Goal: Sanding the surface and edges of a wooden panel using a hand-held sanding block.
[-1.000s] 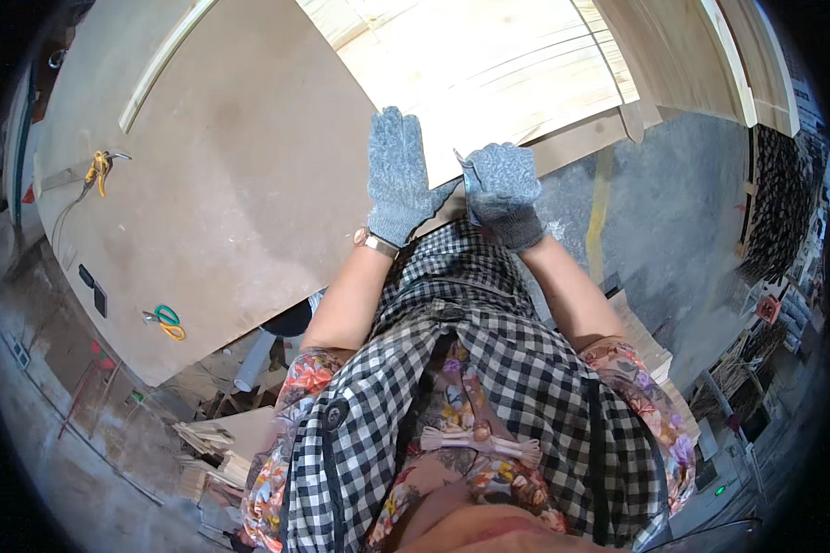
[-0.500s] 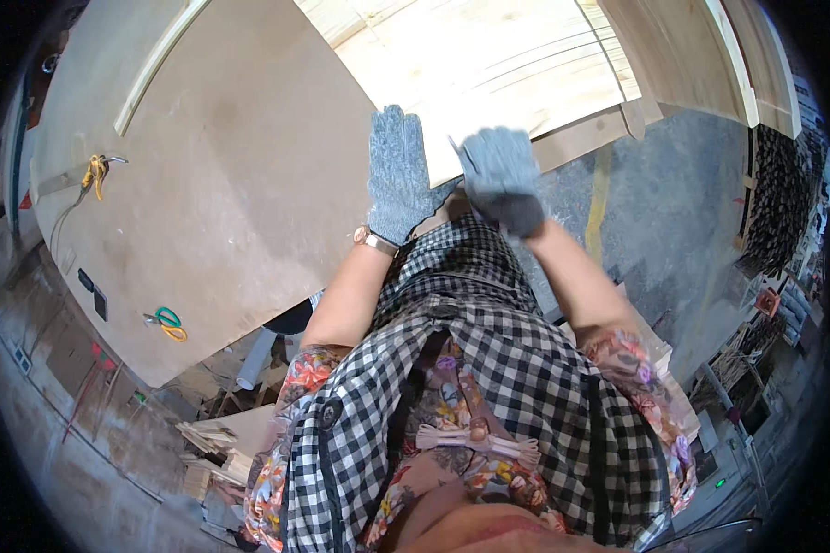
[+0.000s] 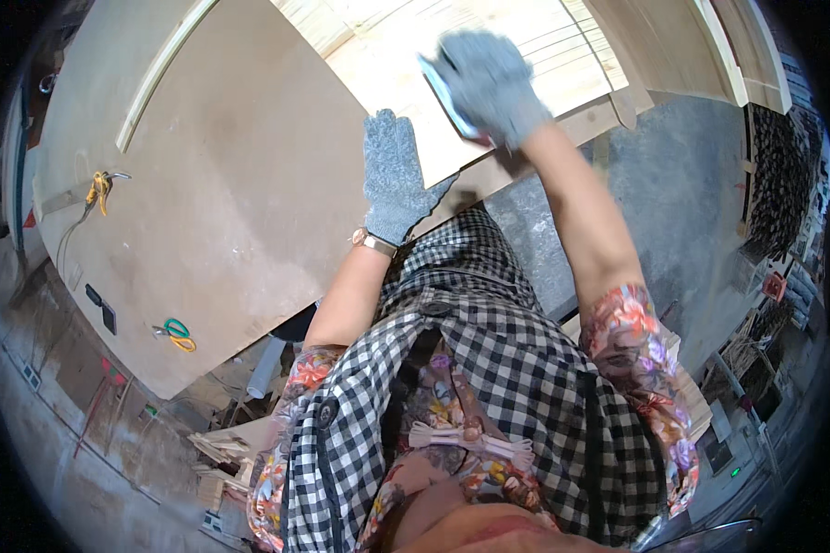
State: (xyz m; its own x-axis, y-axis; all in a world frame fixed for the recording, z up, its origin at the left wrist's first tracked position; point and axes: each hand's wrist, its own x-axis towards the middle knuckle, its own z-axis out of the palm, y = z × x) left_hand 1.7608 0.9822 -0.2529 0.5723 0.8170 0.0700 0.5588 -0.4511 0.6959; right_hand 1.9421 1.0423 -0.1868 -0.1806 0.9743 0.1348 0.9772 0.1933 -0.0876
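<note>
A pale wood board (image 3: 383, 60) with several dark lines lies at the far middle, its near corner pointing toward me. My left hand (image 3: 393, 173), in a grey knit glove, rests flat along the left edge by that corner, fingers stretched out. Over the board, my gloved right hand (image 3: 491, 85) is closed around a flat block (image 3: 444, 100) with a pale bluish edge. Motion blurs this hand, and its fingers cover most of the block, so its exact kind cannot be made out.
The brown tabletop (image 3: 240, 175) spreads to the left. On it lie a yellow air blow gun (image 3: 100, 192) with a hose, green-and-orange-handled scissors (image 3: 177, 335), a black phone-like object (image 3: 109, 319) and a wooden strip (image 3: 164, 74). Curved wood panels (image 3: 682, 51) stand at the far right.
My right hand has swept away from me over the board with the flat block, the arm stretching out. My left hand has stayed almost in place.
</note>
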